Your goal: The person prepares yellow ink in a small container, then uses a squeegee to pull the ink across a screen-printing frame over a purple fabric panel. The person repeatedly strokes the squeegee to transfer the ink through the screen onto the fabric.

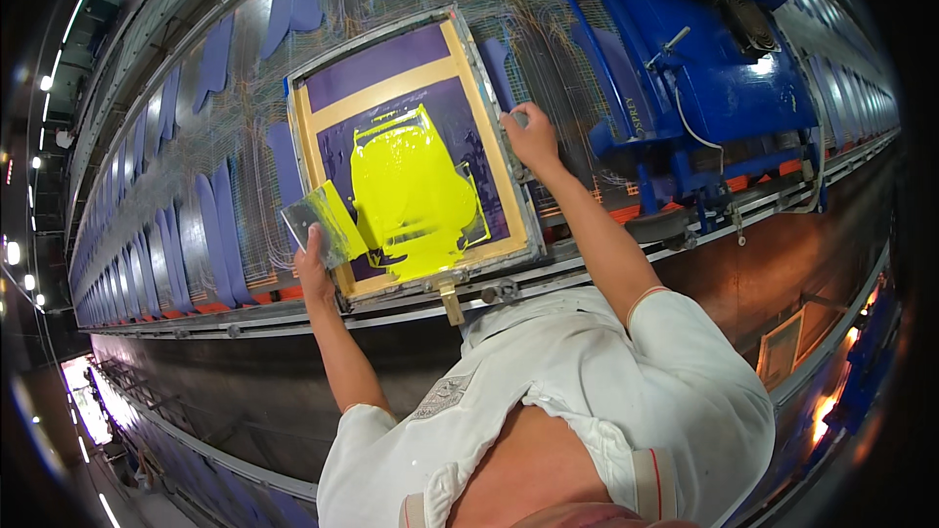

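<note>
A screen-printing frame point(476, 108) lies on the long table in front of me, its mesh bordered with tan tape. Bright yellow ink point(406, 186) is spread thickly over the middle of the mesh, with dark purple mesh showing around it. My left hand point(313, 274) is closed on a flat squeegee point(335, 220), tilted over the frame's left side. Its blade side is coated with yellow ink. At the frame's right edge my right hand point(536, 145) is closed around the rim; its fingertips are partly hidden.
Purple fabric pieces point(223, 235) lie in rows along the table. A large blue machine point(724, 78) with a lever and hanging cables stands close on the right. A metal rail point(284, 321) runs along the near edge, and a brass-coloured bracket point(450, 301) sits at the frame's near side.
</note>
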A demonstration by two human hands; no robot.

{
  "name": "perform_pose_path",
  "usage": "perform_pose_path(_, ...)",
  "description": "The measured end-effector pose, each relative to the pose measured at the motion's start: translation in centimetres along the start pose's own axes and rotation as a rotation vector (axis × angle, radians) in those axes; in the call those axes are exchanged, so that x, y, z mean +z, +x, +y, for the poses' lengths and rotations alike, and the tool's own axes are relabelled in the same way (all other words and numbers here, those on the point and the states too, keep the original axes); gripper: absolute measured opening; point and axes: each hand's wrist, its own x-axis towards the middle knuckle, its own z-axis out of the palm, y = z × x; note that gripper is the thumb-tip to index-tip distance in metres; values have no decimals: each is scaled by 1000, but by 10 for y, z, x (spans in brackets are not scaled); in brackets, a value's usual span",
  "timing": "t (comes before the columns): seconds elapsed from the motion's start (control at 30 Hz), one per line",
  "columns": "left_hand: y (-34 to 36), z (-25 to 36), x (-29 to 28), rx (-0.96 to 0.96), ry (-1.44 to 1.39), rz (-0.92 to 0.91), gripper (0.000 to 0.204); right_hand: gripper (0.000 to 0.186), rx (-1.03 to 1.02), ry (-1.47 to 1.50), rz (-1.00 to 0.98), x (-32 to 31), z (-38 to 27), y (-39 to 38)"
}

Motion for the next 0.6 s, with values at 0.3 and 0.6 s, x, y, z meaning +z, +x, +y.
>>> perform_pose_path(0.3,1,-17,0,-91,-9,-20,48,33,-5,-126,20,-9,7,11)
perform_pose_path(0.6,8,-23,8,-107,244,-87,47,31,36,-118,110,-3,26,-8)
